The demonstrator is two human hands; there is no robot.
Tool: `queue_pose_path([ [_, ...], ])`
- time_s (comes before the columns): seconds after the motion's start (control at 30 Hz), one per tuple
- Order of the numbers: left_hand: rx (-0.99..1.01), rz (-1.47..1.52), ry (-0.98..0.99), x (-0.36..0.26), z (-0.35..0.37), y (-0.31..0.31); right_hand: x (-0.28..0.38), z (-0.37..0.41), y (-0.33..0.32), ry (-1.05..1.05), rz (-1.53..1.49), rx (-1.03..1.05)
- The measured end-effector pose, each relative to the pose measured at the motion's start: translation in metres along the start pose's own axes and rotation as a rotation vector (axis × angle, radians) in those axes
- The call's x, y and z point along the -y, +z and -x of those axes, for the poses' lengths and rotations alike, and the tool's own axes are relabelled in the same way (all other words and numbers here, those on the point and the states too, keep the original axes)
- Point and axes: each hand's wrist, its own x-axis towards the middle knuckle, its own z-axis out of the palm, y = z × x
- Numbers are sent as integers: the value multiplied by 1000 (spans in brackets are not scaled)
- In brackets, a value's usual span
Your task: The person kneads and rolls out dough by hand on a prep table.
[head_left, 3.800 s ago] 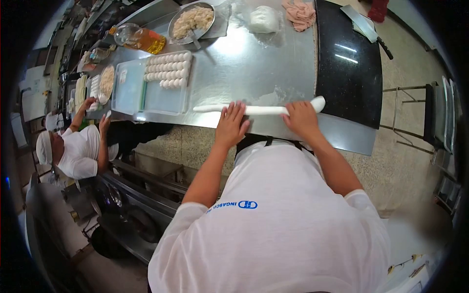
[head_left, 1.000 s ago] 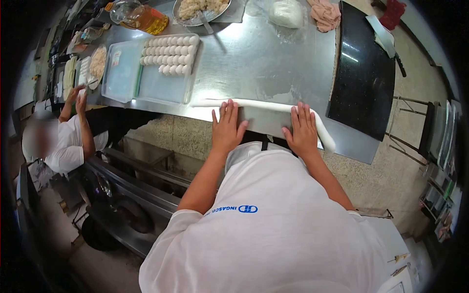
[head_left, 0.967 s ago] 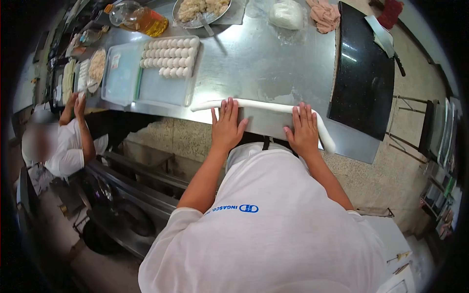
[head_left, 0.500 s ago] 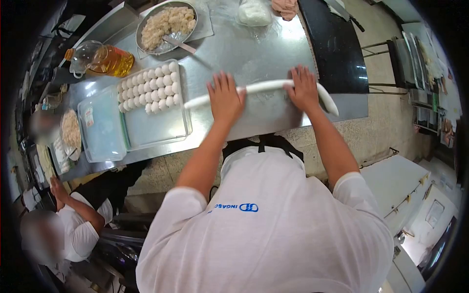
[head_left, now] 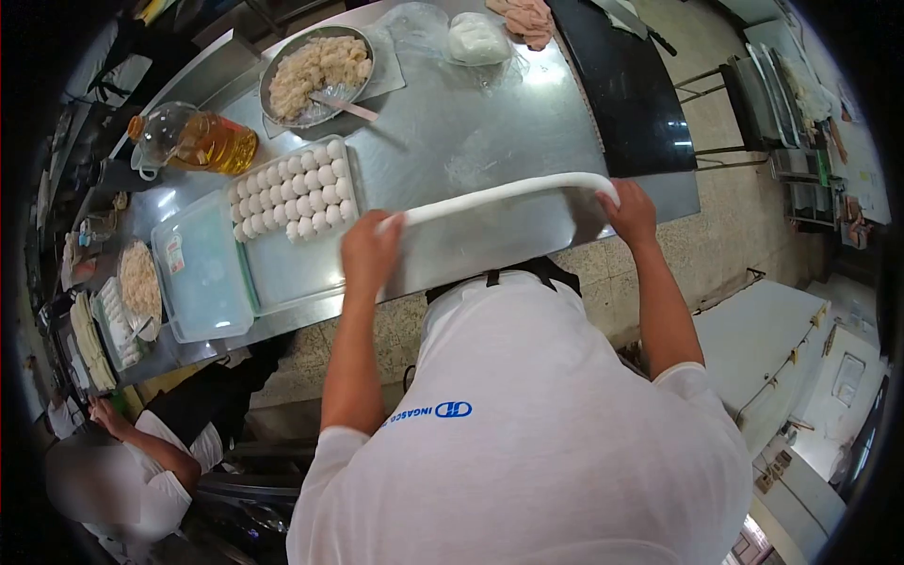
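A long white rope of dough [head_left: 499,192] stretches between my two hands over the steel table [head_left: 461,122]. My left hand [head_left: 370,250] is closed around its left end, a little blurred, beside the tray of dough balls. At the other end my right hand [head_left: 631,212] grips the dough, close to the table's near edge on the right. The rope bows slightly away from me, highest near the right end. Rows of round white dough balls [head_left: 294,188] fill the far part of a clear plastic tray [head_left: 301,282] left of my left hand.
A bowl of pale filling [head_left: 320,75] with a spatula stands at the back, near an oil jug [head_left: 198,139]. A bagged white lump [head_left: 477,40] and a pinkish cloth [head_left: 524,21] lie farther back. At lower left sits another person [head_left: 141,461].
My hands went from lying flat on the dough to gripping its two ends. They moved apart and nearer to me, and the rope now arches between them.
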Motion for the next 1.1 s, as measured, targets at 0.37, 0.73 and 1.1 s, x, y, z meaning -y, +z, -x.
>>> queue_pose_path([
  [0.37,-346,769,-503,5,5,-83,122,-49,84,-119,76,122],
  [0.73,99,-57,527,-109,-74,191,116,-39,89,-196,42,118],
  [1.1,120,-395,337,-135,-48,204,88,-36,89,-243,-9,72],
])
